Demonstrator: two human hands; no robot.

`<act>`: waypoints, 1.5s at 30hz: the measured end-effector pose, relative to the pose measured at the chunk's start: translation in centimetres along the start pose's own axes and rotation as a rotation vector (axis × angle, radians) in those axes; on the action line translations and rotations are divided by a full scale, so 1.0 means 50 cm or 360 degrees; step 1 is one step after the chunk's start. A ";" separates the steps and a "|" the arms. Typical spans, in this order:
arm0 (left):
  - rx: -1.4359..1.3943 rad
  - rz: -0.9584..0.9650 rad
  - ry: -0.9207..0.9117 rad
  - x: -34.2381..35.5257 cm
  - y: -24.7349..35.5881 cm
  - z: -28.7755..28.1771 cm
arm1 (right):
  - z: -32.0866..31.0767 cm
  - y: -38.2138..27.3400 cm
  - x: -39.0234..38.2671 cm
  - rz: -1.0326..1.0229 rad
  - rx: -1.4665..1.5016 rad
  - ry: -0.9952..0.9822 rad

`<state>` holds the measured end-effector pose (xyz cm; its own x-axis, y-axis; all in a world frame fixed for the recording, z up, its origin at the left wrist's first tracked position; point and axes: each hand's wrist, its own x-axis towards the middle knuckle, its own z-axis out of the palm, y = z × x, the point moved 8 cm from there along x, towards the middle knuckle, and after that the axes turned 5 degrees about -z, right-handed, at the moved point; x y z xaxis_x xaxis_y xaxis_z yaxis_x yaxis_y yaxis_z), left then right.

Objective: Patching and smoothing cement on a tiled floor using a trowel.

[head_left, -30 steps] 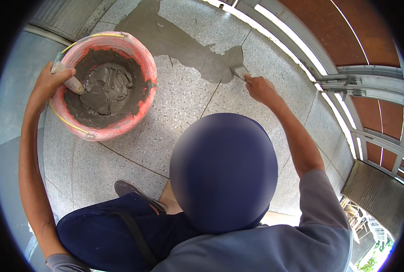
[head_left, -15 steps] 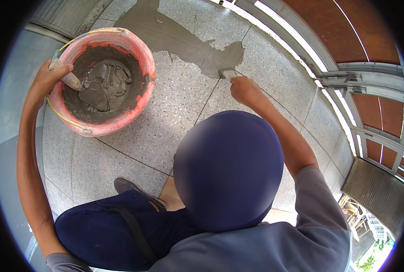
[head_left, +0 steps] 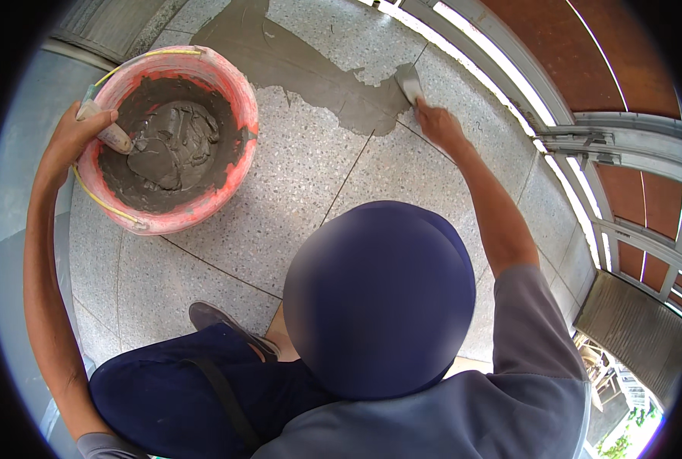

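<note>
At the left stands a red bucket (head_left: pixel 237 99) with a yellow wire handle, its inside smeared with wet grey mortar (head_left: pixel 192 134). My left hand (head_left: pixel 69 141) is at its left rim, closed around the pale, dirty handle of a trowel (head_left: pixel 113 138). The trowel's lower end dips into the mortar, so its blade is coated or hidden. Farther right, my right hand (head_left: pixel 440 124) grips a scraper (head_left: pixel 408 83) with a flat, light blade. That blade touches the right end of a thin grey mortar layer (head_left: pixel 310 76) spread over the speckled floor tiles.
Speckled tiles (head_left: pixel 272 183) with dark joints surround the bucket. Along the right runs a metal-framed door track (head_left: pixel 501 76) with brown panels. A bluish wall (head_left: pixel 31 176) stands beside the bucket. A large round navy shape (head_left: pixel 379 298) hides the floor between my arms.
My right hand has moved up and slightly right with the scraper, and its blade has turned upright. The mortar's right edge looks reshaped. My left hand still holds the trowel at the bucket.
</note>
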<state>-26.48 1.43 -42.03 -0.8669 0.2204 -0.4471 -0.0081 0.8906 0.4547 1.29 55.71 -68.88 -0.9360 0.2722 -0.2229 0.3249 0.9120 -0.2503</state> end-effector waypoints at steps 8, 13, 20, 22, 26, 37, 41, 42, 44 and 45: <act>0.0020 0.0144 0.0067 0.016 0.034 0.009 | -0.112 0.038 0.067 -0.0109 0.0012 0.0086; 0.0022 0.0083 0.0034 0.009 0.016 0.005 | -0.109 -0.040 0.140 0.0255 0.0181 -0.0228; 0.0003 0.0058 0.0034 -0.004 0.000 -0.006 | -0.080 -0.197 -0.067 -0.0107 0.0109 -0.0453; -0.0007 0.0062 0.0022 0.004 0.002 -0.007 | -0.088 -0.145 -0.031 -0.0153 0.0208 -0.0277; 0.0035 0.0095 0.0041 0.027 -0.007 0.002 | -0.121 -0.022 0.054 -0.0334 0.0209 0.0459; 0.0038 0.0137 0.0117 0.010 -0.010 -0.015 | -0.089 0.000 0.029 -0.0072 0.0112 -0.0273; 0.0057 0.0207 0.0035 0.044 0.006 0.004 | -0.132 0.040 0.142 0.0188 0.0321 -0.0087; 0.0043 0.0236 0.0008 0.044 0.007 0.007 | -0.125 0.040 0.161 0.0227 0.0295 -0.0069; 0.0085 0.0208 0.0022 0.038 0.017 0.007 | -0.072 0.030 0.146 0.0116 0.0122 -0.0085; 0.0119 0.0177 0.0042 0.035 0.020 0.007 | -0.042 0.021 0.134 -0.0001 -0.0056 -0.0099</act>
<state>-27.85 2.84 -42.64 -0.8731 0.3099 -0.3763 0.1252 0.8886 0.4412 -4.93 59.12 -68.65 -0.9258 0.2528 -0.2811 0.3180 0.9228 -0.2175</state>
